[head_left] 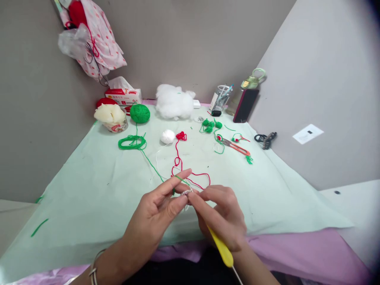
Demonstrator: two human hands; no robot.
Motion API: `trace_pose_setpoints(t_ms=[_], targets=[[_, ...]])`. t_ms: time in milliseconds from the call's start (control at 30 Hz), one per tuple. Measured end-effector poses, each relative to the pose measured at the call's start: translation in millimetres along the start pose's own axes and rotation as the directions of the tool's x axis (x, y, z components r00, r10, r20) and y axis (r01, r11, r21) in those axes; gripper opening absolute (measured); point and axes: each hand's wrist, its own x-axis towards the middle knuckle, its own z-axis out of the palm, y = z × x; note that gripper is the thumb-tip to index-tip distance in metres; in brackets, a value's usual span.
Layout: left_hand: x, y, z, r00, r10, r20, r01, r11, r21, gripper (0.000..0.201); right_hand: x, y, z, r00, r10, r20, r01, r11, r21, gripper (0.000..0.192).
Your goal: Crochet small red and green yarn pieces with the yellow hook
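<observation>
My left hand (160, 206) pinches a tiny white crochet piece (186, 192) between thumb and fingers, with green yarn (154, 168) running over its index finger. My right hand (222, 217) grips a crochet hook with a yellow handle (221, 247); its tip meets the white piece. The green strand leads back to a loose green coil (132, 142) and a green yarn ball (139, 113). A red yarn strand (178, 158) loops on the cloth just beyond my fingers. A small white yarn ball (168, 136) lies further back.
Pale green cloth (89, 190) covers the table. Scissors (236, 147) and small green crochet pieces (209, 126) lie right of centre. White stuffing (173, 101), a tissue box (123, 95), a filled cup (111, 118), a pen jar (220, 99), a phone (246, 105) and a bottle (251, 83) line the back.
</observation>
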Motion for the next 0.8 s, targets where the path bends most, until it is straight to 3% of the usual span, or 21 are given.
trace_pose_setpoints(t_ms=[100,233,367,500,633,800], targets=[[3.0,-0.7,2.4,0.999,-0.048,-0.018,0.046,0.992,-0.118,0.037,1.2,-2.6,5.1,0.998,0.011,-0.057,-0.007,0.998,0.067,0.053],[9.2,-5.4,-0.9,0.993,-0.107,-0.058,0.094,0.975,-0.201,0.04,0.8,-5.4,20.8,0.969,0.212,-0.127,-0.163,0.935,0.314,0.042],[12.7,-10.0,-8.5,0.995,-0.069,-0.072,0.059,0.989,-0.134,0.041,4.3,-3.8,23.5,0.921,0.389,0.021,-0.346,0.794,0.5,0.029],[13.4,-11.1,-12.0,0.995,-0.054,-0.089,0.049,0.997,-0.059,0.038,10.3,0.0,9.1,0.892,0.407,0.198,-0.447,0.723,0.527,0.014],[14.6,-11.3,-10.0,0.987,-0.046,-0.157,0.043,0.999,-0.023,0.038,10.5,0.7,-0.1,0.891,0.349,0.29,-0.451,0.761,0.467,0.02],[15.7,-9.9,-2.5,0.97,-0.036,-0.242,0.009,0.994,-0.112,0.049,-3.6,-1.5,12.1,0.987,0.143,0.068,-0.153,0.97,0.19,0.041]])
